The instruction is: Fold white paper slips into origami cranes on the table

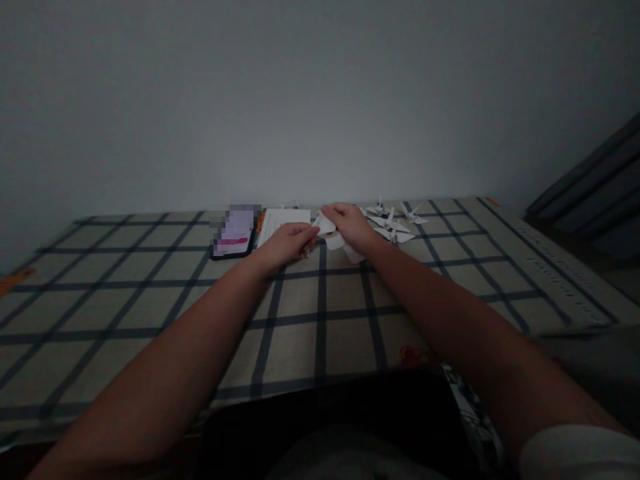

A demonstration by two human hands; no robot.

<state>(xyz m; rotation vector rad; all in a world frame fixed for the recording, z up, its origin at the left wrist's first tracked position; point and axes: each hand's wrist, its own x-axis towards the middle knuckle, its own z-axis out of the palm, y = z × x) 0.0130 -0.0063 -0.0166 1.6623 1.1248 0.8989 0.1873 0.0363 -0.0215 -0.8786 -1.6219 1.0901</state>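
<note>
Both my hands meet over a small piece of white folded paper [334, 238] on the checked cloth. My left hand [290, 243] is closed, pinching the paper's left edge. My right hand [350, 223] is curled over the paper from the right and grips it too. A stack of white paper sheets [281, 222] lies just behind my left hand. Several folded white paper cranes [393, 223] sit to the right of my right hand.
A phone with a lit screen [234, 235] lies left of the paper stack. The checked cloth [150, 293] covers a flat surface that ends at a plain wall. A dark slanted object [590, 193] stands at the far right.
</note>
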